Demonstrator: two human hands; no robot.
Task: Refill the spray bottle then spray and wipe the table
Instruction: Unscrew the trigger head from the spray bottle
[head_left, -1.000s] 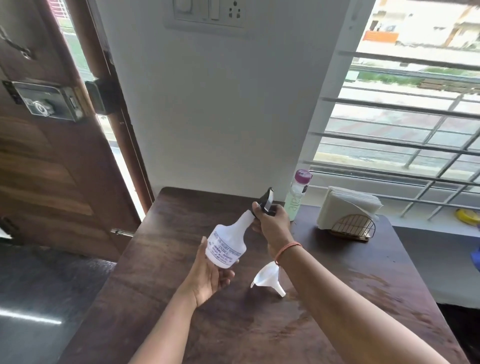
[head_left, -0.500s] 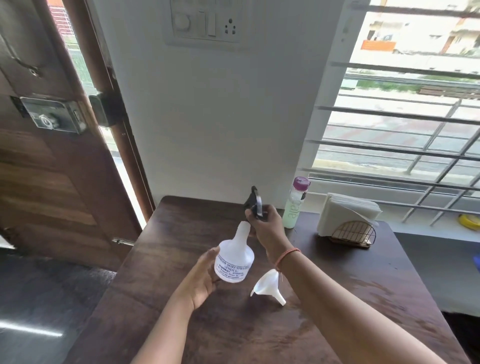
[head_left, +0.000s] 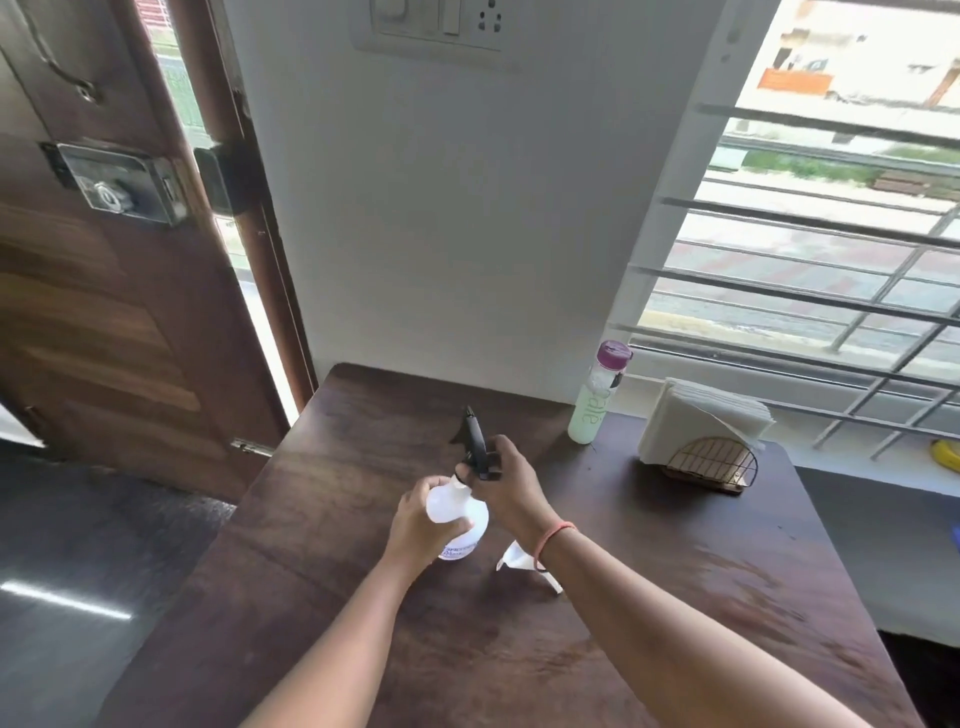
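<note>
The left hand (head_left: 421, 525) has its fingers curled round the shoulder of the white spray bottle (head_left: 460, 522) and grips it from the 9 o'clock side. The right hand (head_left: 511, 491) has its fingers closed round the black spray head (head_left: 477, 444), which sits at the bottle's neck with its nozzle pointing toward 12 o'clock. The bottle stands upright on the dark wooden table (head_left: 675, 597), near its middle. A white funnel (head_left: 519, 564) lies on its side on the table just at 4 o'clock of the bottle, partly hidden by the right forearm, whose wrist carries an orange band (head_left: 555, 535). At 1 o'clock of the bottle, near the table's far edge, a pale green bottle with a purple cap (head_left: 597, 395) stands upright. At 2 o'clock, a wire holder with white napkins (head_left: 706, 431) stands on the table.
</note>
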